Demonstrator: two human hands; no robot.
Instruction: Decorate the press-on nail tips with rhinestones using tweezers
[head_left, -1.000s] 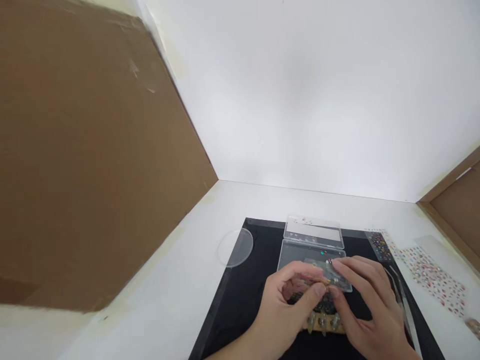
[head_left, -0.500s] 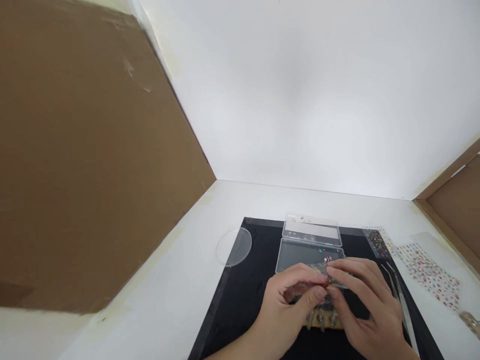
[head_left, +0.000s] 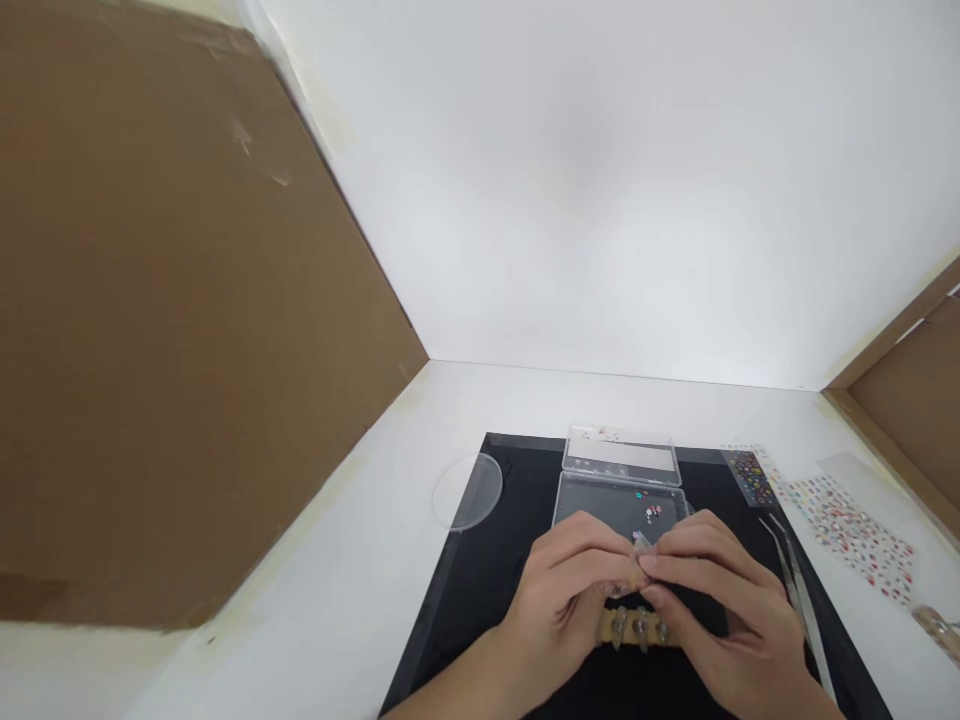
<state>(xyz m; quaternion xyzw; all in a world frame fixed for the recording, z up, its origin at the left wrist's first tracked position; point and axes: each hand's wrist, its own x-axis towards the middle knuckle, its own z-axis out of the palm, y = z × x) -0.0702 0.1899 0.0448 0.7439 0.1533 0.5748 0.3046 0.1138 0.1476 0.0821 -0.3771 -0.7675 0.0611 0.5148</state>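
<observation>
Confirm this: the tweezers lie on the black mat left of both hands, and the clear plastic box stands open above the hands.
Wrong side. The head view shows the tweezers on the black mat to the right of the right hand, not left of both hands. The clear plastic box does stand open above the hands.

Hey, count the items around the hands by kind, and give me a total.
Open clear box: 1
Round clear disc: 1
Tweezers: 1
Tan strip with false nails: 1
Dark sticker sheet: 1
Dotted sticker sheet: 1
Tan piece at frame edge: 1
Total: 7
</observation>
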